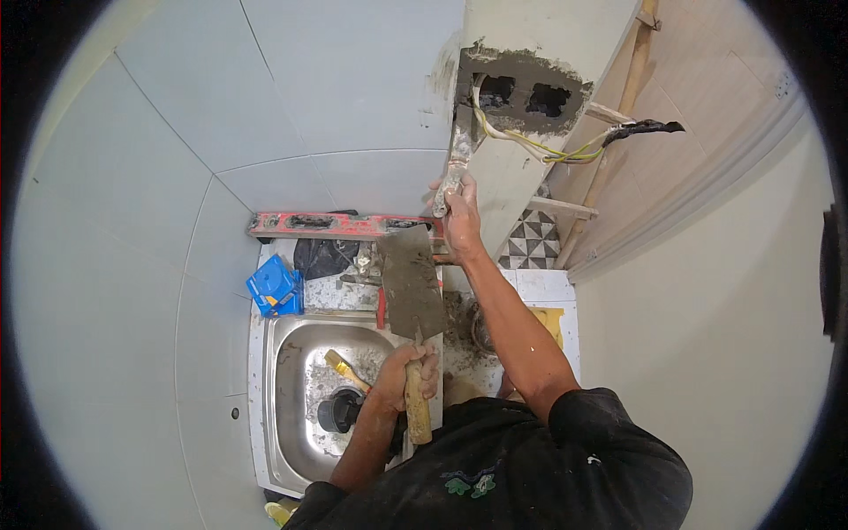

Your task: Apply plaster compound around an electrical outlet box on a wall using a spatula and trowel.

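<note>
My left hand (395, 378) is closed round the wooden handle of a trowel (412, 287), whose flat blade is smeared with grey mortar. My right hand (461, 219), stretched farther forward, grips a putty knife (460, 148). Its blade meets the wall edge just below a patch of wet grey mortar (512, 69). Two dark openings show in that patch. White and yellow-green wires (521, 141) come out of the left opening, and their ends are bundled in black tape (649, 130).
A steel sink (276, 397) at the lower left holds a paintbrush (346, 369) and a black plastic fitting (338, 412). Behind it lie a red spirit level (340, 227), a blue box (274, 284) and a black bag (327, 258). A wooden ladder (634, 71) leans at the right.
</note>
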